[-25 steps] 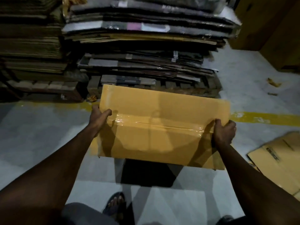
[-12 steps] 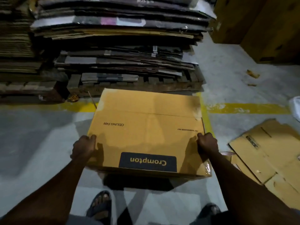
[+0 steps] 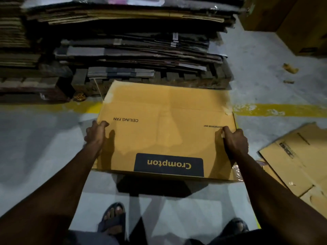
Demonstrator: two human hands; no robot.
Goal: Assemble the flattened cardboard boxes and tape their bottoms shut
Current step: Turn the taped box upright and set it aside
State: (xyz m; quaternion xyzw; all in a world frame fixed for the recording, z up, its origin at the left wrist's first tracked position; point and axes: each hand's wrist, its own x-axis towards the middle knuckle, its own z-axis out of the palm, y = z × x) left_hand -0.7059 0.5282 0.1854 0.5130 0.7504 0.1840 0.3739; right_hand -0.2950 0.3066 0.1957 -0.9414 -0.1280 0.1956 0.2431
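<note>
Sideways box (image 3: 164, 131), print upside down, hands (image 3: 95, 133) (image 3: 234, 140) gripping ends

The box (image 3: 166, 131) is tan cardboard, matt and smooth, with pale torn patches at both ends of its far flap crease. Its dark printed panel (image 3: 168, 164) reads flat, without shine. Clear plastic tape (image 3: 236, 172) at the box's near right corner is glossy and crinkled. The floor (image 3: 44, 138) is grey concrete, smooth with a dull sheen. The yellow painted line (image 3: 265, 110) across it is worn and chipped. The flattened sheets (image 3: 292, 161) at the floor's right edge are the same matt cardboard, scuffed and torn along one edge. The stack (image 3: 134, 50) at the far edge shows rough, ragged cardboard edges and sits on a coarse wooden pallet (image 3: 203, 80).
</note>
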